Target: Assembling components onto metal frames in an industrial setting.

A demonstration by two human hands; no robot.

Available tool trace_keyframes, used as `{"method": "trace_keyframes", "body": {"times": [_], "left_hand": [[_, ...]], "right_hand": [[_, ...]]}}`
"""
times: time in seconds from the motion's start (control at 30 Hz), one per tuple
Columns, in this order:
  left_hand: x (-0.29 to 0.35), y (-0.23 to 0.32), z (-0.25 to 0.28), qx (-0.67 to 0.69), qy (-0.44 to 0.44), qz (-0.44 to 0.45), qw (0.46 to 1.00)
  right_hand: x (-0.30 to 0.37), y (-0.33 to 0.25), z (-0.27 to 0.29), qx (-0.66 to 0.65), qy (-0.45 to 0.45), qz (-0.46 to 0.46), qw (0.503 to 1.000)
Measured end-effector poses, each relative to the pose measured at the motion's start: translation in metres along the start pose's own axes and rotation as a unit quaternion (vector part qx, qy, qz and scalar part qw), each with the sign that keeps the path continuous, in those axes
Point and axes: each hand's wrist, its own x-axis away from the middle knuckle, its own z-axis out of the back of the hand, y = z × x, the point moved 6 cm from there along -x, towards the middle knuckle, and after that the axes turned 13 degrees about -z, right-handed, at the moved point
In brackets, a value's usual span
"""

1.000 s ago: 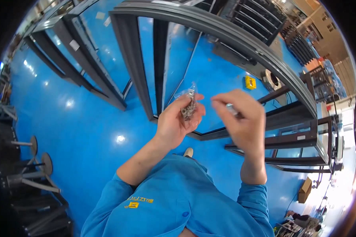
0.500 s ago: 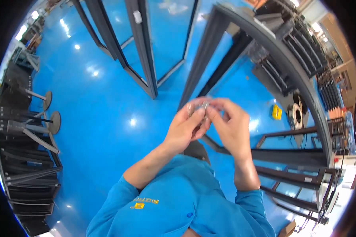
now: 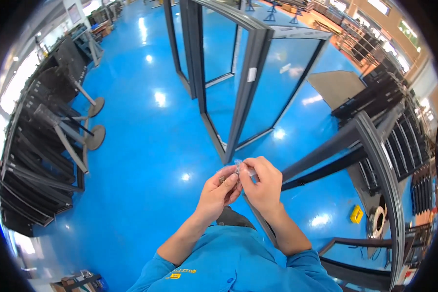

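In front of my body, both hands are brought together around a small shiny packet that looks like clear plastic (image 3: 238, 163). Small metallic-looking bits show between the fingers, too small to make out. My left hand (image 3: 212, 195) is closed around the lower part, thumb on top. At the upper edge, the fingers of my right hand (image 3: 264, 188) pinch the plastic, and a clear piece of it pokes out beside them. The fingers hide most of the contents.
Ahead stand tall dark window or door frames (image 3: 248, 82) joined at angles. A large dark frame (image 3: 389, 190) rises close on my right. Racked dark parts and round-based stands (image 3: 95, 137) line the left. A yellow box (image 3: 356, 214) lies on the blue floor (image 3: 136, 194).
My view has swung so the standing frames appear further right and lower. My hands stay together at the packet, now lower in the picture, with more clear plastic showing.
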Motion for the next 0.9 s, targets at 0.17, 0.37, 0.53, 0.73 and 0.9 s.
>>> {"method": "trace_keyframes", "body": {"times": [0.17, 0.37, 0.53, 0.73, 0.9], "left_hand": [[-0.045, 0.042, 0.029, -0.032, 0.085, -0.045, 0.995], [-0.115, 0.095, 0.061, -0.1, 0.106, -0.094, 0.985], [-0.155, 0.118, 0.071, -0.073, 0.164, -0.158, 0.971], [-0.193, 0.117, 0.092, -0.034, 0.16, -0.137, 0.977], [-0.223, 0.098, 0.111, 0.071, 0.159, -0.022, 0.984]], "right_hand": [[-0.054, -0.002, -0.05, -0.08, -0.029, 0.043, 0.995], [-0.135, -0.014, -0.094, -0.136, -0.074, 0.085, 0.984], [-0.175, -0.005, -0.128, -0.18, -0.072, 0.099, 0.976], [-0.197, 0.004, -0.143, -0.182, -0.032, 0.084, 0.979], [-0.199, 0.005, -0.148, -0.011, 0.008, 0.156, 0.988]]}}
